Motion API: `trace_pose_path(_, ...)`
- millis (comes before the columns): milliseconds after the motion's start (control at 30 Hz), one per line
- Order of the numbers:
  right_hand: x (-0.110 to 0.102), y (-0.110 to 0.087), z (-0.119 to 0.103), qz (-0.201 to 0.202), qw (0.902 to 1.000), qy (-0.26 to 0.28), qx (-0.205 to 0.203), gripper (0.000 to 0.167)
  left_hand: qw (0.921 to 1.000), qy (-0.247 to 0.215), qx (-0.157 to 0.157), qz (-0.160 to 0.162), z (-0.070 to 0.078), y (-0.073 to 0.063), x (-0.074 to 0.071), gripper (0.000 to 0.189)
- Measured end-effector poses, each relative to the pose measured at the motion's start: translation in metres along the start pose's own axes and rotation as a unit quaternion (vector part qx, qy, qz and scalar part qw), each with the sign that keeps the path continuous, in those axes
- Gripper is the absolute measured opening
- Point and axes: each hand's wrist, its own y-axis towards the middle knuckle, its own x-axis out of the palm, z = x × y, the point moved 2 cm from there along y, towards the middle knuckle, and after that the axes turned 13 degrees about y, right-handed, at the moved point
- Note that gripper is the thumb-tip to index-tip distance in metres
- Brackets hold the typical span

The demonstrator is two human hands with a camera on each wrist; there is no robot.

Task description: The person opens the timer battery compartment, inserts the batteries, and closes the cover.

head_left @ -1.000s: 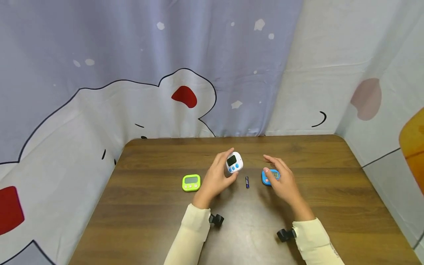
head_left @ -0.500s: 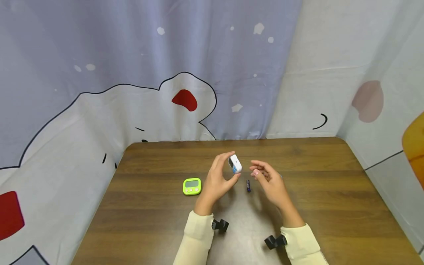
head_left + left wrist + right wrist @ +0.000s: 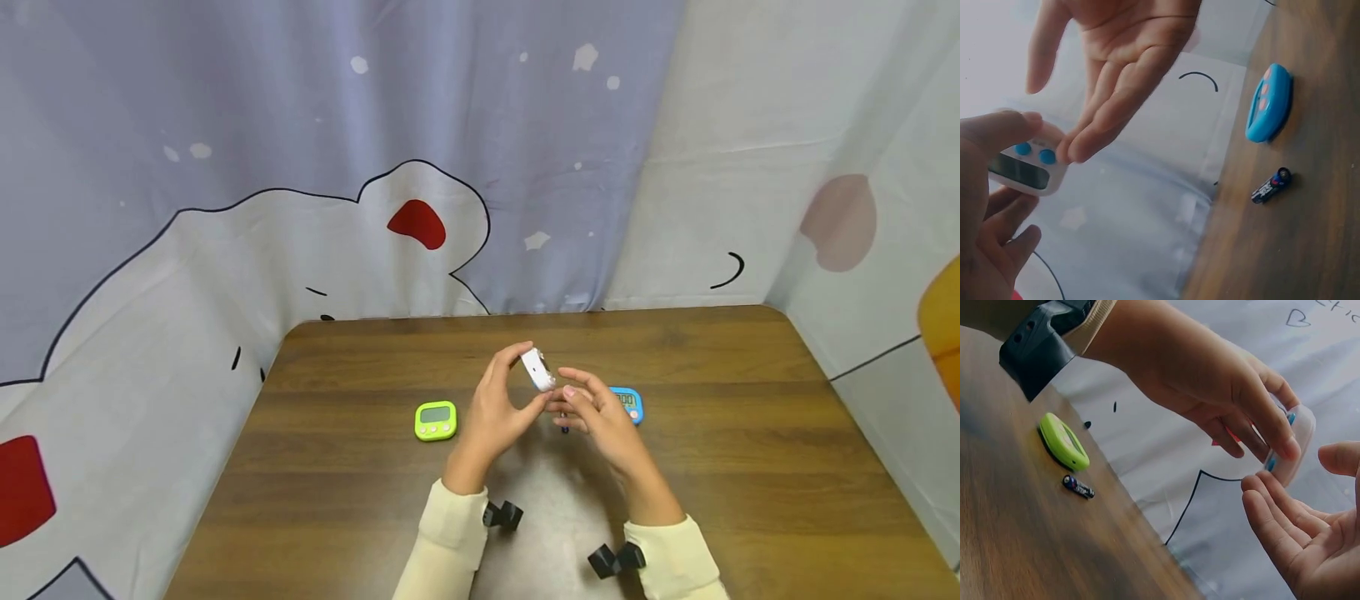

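A small white digital timer (image 3: 537, 369) with blue buttons is held above the table, tilted on edge in the head view. My left hand (image 3: 491, 421) pinches it between thumb and fingers. My right hand (image 3: 611, 433) is just beside it with fairly straight fingers, and in the right wrist view its fingertips meet the lower edge of the timer (image 3: 1302, 437). A dark blue battery (image 3: 1270, 186) lies on the table below the hands, mostly covered by the right fingers in the head view.
A green timer (image 3: 436, 421) lies on the wooden table (image 3: 337, 500) left of my hands. To the right is a blue timer (image 3: 634, 406), partly behind my right hand. A patterned curtain (image 3: 540, 167) hangs along the table's back edge.
The white timer has turned in my left hand, from its screen facing me to edge-on. My right hand has moved left, off the blue timer, to the white timer's edge.
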Motion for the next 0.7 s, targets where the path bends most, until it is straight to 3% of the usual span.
trace_pose_path(167, 0.0049, 0.0002, -0.0009, -0.003, 0.9999, 0.012, -0.01, 0.046, 0.9993, -0.028, 0.013, 0.019, 0.0004, -0.0005, 0.0024, 0.075)
trace_pose_path(467, 0.0089, -0.0027, -0.0056, -0.003, 0.9977, 0.027, -0.063, 0.044, 0.9972, 0.002, 0.039, 0.063, 0.0009, 0.0, -0.0001, 0.069)
trace_pose_path(700, 0.0098, -0.0034, -0.0073, 0.006, 0.9953, 0.037, -0.089, 0.043, 0.9972, 0.003, 0.034, 0.066, 0.0015, -0.0005, -0.0001, 0.066)
